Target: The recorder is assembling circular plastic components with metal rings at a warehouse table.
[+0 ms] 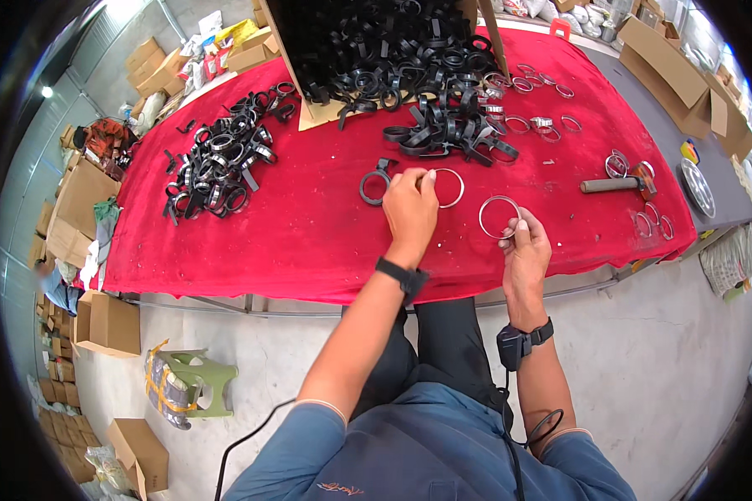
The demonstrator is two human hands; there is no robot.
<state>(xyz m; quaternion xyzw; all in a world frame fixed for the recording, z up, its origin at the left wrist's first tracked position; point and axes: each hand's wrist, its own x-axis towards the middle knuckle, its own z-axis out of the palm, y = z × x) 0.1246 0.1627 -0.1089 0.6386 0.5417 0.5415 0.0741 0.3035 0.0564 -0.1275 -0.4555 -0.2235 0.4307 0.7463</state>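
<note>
Over the red cloth, my left hand is closed, its thumb and finger pinching the edge of a thin silver metal ring. Just left of its fingers lies a black ring-shaped part with a short arm; whether the fingers touch it I cannot tell. My right hand grips a second thin silver ring by its right side, tilted up above the cloth. Beyond both hands is a heap of black ring-shaped parts.
An open cardboard box spills black parts at the back. Another heap of black parts lies left. Right are loose silver rings, a wooden-handled hammer and a round metal disc. A green stool stands on the floor.
</note>
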